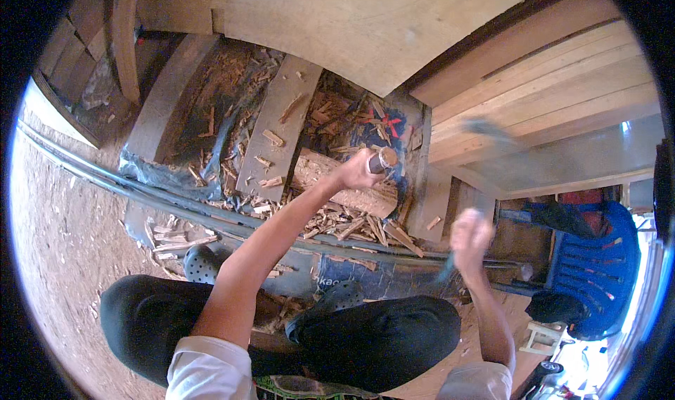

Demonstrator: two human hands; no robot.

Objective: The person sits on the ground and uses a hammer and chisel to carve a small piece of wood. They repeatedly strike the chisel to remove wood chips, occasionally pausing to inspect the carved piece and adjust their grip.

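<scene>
My left hand (358, 169) is closed around the upright handle of a chisel (383, 159), whose pale, battered top shows above the fist; its blade is hidden. Beneath it lies a thick piece of wood (373, 198) with a rough, chipped surface. To the right, my right hand (471, 238) is raised, with its fingers wrapped around a hammer. The hammer's teal handle end (446, 268) sticks out below the fist, and its dark head (492, 128) is smeared by motion, apart from the chisel.
Wood chips (344, 224) litter the ground around the workpiece. Planks (274, 133) lie at left, and a large pale board (309, 20) overhangs the far side. Stacked boards (534, 84) stand at far right, near a blue plastic chair (598, 266). Long pipes (176, 197) cross before my feet.
</scene>
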